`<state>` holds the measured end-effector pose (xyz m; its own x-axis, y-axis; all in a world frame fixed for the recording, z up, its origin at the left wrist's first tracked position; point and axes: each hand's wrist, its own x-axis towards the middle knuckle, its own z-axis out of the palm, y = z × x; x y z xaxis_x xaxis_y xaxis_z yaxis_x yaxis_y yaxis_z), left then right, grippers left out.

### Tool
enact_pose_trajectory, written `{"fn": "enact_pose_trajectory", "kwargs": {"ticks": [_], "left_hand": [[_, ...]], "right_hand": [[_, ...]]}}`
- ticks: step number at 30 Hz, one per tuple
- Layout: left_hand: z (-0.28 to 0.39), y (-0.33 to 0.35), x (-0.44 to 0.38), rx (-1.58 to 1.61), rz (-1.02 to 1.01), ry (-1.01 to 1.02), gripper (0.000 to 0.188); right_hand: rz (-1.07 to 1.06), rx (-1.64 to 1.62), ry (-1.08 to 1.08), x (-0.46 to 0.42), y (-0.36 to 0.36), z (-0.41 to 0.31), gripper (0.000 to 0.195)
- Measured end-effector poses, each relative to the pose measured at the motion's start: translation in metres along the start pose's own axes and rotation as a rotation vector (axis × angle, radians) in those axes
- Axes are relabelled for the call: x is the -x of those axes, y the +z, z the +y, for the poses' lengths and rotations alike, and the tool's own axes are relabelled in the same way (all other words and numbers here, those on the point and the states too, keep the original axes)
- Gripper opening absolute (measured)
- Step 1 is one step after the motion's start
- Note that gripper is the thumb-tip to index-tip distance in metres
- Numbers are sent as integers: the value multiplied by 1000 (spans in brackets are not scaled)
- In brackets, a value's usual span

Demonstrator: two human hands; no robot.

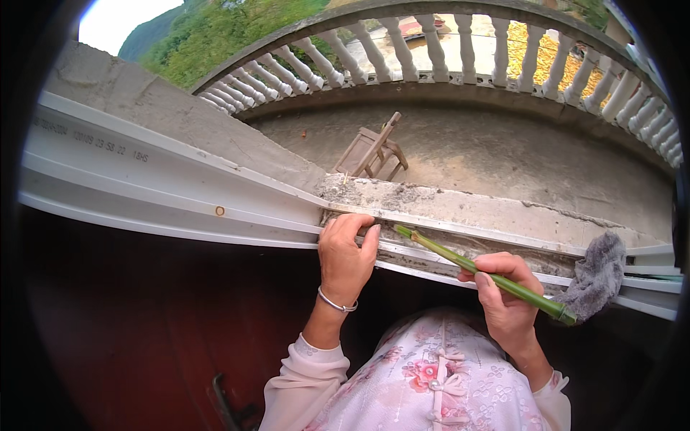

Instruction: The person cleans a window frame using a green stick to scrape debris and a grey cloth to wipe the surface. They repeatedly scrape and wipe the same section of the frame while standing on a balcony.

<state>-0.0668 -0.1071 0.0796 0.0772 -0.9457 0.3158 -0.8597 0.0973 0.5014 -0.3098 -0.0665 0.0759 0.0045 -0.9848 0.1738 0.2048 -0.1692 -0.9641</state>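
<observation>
My right hand (506,293) grips a green bamboo stick (458,258), its thinner, jointed tip over the dirty track of a white window frame (463,226). My left hand (349,253), with a bangle at the wrist, rests with curled fingers at the track's left corner, the fingertips partly hidden behind the rail; whether they hold anything cannot be told. A grey, crumpled rag (598,277) lies over the rails at the right end, beside the thick end of the stick. Dark dirt lines the track between the rails.
Beyond the frame runs a rough concrete sill (474,207), crusted with debris near its left corner. A wooden chair (372,151) stands on the balcony floor outside, before a white baluster railing (407,51). At lower left is a dark metal handle (223,401).
</observation>
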Motion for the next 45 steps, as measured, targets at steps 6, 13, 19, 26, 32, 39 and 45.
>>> {"fn": "enact_pose_trajectory", "kwargs": {"ticks": [6,13,19,26,32,39,45], "left_hand": [[13,12,7,-60,121,26,11],[15,18,9,-58,147,0,10],[17,18,6,-28,134,-51,11],[36,-2,-15,41,181,208,23],[21,-27,-41,6,119,143,31],[2,-32,1,-40,-115,166,16],[1,-15,3,-22,-88,202,18]], "right_hand": [[-32,42,-26,-2,-3,2,13],[-49,24,-71,-10,5,9,13],[-20,-109,-20,-12,7,15,11],[-44,-6,-285,-16,-6,-12,19],[37,247,-306,-26,-38,-25,17],[-67,-69,51,-12,-35,-28,15],[-100,-79,108,-8,-30,-27,14]]}}
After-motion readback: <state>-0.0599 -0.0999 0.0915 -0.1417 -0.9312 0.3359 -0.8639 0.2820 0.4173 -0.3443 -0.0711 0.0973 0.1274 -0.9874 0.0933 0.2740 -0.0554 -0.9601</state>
